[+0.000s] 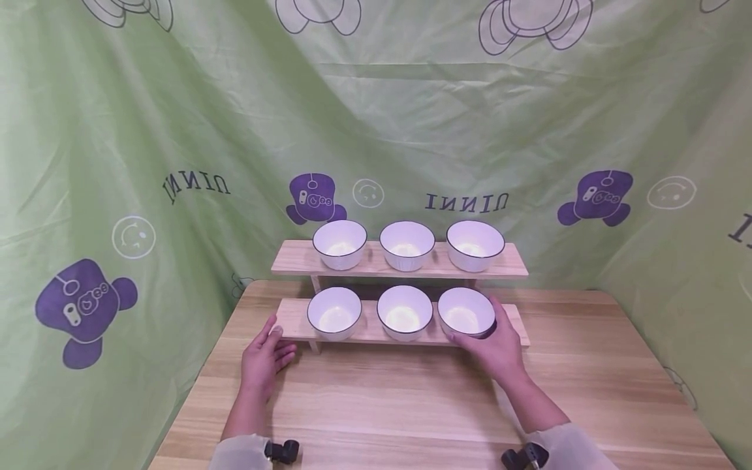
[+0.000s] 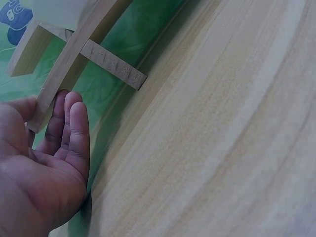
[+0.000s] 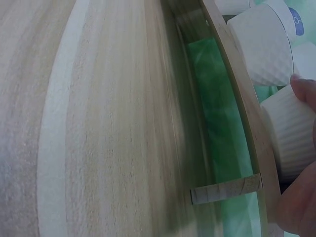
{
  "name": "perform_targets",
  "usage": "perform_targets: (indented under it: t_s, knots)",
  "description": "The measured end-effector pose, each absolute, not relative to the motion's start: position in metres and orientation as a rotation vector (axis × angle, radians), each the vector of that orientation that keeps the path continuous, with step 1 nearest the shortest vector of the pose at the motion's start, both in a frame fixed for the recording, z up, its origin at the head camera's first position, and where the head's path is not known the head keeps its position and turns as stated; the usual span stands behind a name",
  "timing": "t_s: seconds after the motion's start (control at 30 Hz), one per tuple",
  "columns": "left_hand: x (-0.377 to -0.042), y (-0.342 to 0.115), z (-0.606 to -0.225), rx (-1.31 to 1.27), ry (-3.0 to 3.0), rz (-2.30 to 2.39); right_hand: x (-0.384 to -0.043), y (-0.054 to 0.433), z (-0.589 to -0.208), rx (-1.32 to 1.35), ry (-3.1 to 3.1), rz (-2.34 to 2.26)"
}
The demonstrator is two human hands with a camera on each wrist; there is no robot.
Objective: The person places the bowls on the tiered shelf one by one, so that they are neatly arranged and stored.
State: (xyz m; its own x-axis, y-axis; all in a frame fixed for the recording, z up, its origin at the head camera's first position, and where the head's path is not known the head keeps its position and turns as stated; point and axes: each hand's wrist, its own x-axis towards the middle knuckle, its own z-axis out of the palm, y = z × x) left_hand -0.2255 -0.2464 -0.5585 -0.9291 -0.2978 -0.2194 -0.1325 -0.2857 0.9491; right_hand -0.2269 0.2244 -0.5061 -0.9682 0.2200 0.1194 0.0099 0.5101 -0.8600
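Observation:
My right hand (image 1: pixel 499 343) holds the right-hand white bowl (image 1: pixel 466 312) on the lower board, thumb at its front and fingers along its right side. In the right wrist view, a fingertip (image 3: pixel 303 89) shows at the rim of that ribbed bowl (image 3: pixel 291 133), which stands on the board. My left hand (image 1: pixel 261 359) grips the left end of the lower board of the wooden rack (image 1: pixel 288 320). The left wrist view shows the thumb on one face of the board (image 2: pixel 59 81) and the fingers on the other.
Beside the held bowl, a middle bowl (image 1: pixel 405 313) and a left bowl (image 1: pixel 334 314) share the lower board. Three more dark-rimmed bowls line the upper board (image 1: pixel 282 258). The rack stands near the back of a wooden table (image 1: pixel 382 405), before a green printed curtain (image 1: pixel 388 130).

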Motion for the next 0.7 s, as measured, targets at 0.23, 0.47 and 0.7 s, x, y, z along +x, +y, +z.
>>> perform_targets:
  t_s: [0.23, 0.47, 0.7]
  knots:
    - [-0.225, -0.246, -0.556, 0.557, -1.830, -2.364, -0.228, 0.223, -0.505, -0.201, -2.555, 1.445]
    - [-0.225, -0.249, -0.549, 0.590, -1.847, -2.341, -0.232, 0.223, -0.504, -0.148, -2.594, 1.452]
    - [-0.227, -0.250, -0.545, 0.605, -1.899, -2.338, -0.232, 0.227, -0.504, -0.038, -2.573, 1.471]
